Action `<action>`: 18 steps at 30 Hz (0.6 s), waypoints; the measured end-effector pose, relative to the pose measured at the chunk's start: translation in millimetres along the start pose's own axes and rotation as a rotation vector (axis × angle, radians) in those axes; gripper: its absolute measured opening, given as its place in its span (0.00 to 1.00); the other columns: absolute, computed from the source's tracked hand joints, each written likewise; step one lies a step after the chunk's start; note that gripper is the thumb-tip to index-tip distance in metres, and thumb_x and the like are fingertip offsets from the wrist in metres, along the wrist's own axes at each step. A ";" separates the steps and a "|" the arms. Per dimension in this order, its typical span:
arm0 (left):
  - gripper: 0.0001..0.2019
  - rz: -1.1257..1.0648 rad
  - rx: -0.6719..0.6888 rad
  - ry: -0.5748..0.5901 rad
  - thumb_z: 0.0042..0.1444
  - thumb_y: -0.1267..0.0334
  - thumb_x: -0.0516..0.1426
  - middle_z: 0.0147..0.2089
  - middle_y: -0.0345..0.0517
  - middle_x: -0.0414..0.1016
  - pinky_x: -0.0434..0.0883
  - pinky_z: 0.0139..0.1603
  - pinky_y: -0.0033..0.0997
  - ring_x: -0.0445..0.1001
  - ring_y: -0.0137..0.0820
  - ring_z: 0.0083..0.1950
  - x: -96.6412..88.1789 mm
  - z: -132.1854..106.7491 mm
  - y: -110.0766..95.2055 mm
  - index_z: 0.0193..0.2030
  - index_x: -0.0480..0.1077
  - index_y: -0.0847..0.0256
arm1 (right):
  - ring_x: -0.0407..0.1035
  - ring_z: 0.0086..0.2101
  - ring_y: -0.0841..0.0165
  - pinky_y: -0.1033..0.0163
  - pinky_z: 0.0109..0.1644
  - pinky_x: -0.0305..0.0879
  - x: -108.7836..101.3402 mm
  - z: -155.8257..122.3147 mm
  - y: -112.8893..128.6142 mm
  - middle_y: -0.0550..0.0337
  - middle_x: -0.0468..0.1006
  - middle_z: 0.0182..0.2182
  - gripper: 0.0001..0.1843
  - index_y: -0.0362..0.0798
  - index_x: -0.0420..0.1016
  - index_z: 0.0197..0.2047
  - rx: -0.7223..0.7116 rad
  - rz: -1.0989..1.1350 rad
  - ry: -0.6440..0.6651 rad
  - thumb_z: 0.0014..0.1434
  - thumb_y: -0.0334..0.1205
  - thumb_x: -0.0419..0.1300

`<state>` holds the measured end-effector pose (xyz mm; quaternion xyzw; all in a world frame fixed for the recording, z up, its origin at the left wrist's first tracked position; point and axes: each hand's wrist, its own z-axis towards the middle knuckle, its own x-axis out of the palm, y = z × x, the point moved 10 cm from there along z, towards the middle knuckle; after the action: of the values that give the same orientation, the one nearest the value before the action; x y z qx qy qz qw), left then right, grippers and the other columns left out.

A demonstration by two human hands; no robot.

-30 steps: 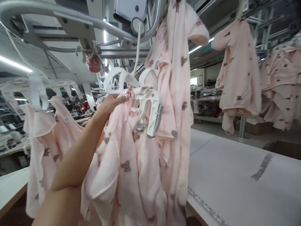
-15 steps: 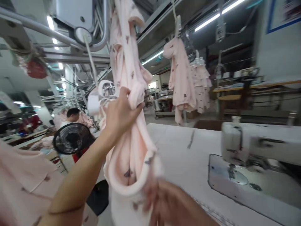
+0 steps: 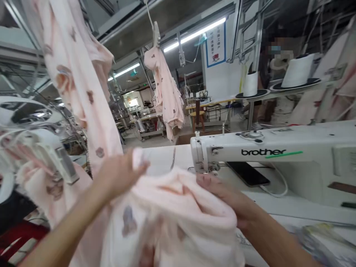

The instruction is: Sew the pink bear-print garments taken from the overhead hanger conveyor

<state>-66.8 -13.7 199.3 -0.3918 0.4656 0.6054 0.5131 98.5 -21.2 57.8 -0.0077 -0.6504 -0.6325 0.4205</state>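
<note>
A pale pink garment (image 3: 191, 211) with small brown printed figures is bunched in front of me, its thick rolled edge forming an opening. My left hand (image 3: 119, 172) is closed on the garment at its upper left, with a bit of cloth showing between thumb and fingers. At the right side of the opening, my right hand (image 3: 222, 194) grips the rolled edge, its fingertips partly hidden by cloth. Motion blurs both hands and the lower part of the garment. Just beyond my right hand stands a white sewing machine (image 3: 278, 142).
More pink garments hang at the left (image 3: 80, 74) and from a clip at the centre (image 3: 164, 89). A white plastic hanger clamp (image 3: 65, 163) juts in at left. A phone (image 3: 247, 173) with a cable lies under the machine arm. Thread cones (image 3: 297, 70) stand behind; a person is farther back.
My view has swung right, bringing the whole sewing machine into sight. The garment has moved from hanging upright to lying bunched before the machine, with both hands on it.
</note>
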 end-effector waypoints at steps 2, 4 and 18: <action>0.23 0.114 0.076 0.230 0.56 0.48 0.47 0.34 0.60 0.75 0.67 0.38 0.48 0.74 0.54 0.39 75.3 -6.4 -6.8 0.45 0.69 0.66 | 0.59 0.23 0.73 0.72 0.26 0.54 -36.3 -6.3 -26.0 0.65 0.66 0.23 0.24 0.45 0.66 0.28 0.020 -0.110 -0.156 0.47 0.57 0.69; 0.22 0.093 0.093 0.150 0.58 0.53 0.47 0.41 0.63 0.75 0.67 0.41 0.48 0.73 0.54 0.44 106.7 -9.0 -19.1 0.50 0.67 0.68 | 0.54 0.22 0.74 0.71 0.24 0.50 -66.0 -13.6 -41.2 0.67 0.61 0.20 0.25 0.46 0.63 0.26 -0.030 -0.249 -0.317 0.50 0.60 0.65; 0.05 -1.082 0.387 0.280 0.54 0.63 0.57 0.35 0.37 0.73 0.64 0.39 0.24 0.71 0.27 0.38 160.4 -28.0 -131.2 0.37 0.74 0.54 | 0.64 0.32 0.64 0.64 0.37 0.60 -86.0 -61.4 -35.5 0.60 0.68 0.28 0.20 0.48 0.66 0.29 -0.159 -0.907 -0.526 0.65 0.52 0.47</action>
<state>35.8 5.6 18.1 -0.5488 0.3649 0.1044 0.7448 167.8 -34.3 -28.5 0.0844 -0.6219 -0.7749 -0.0745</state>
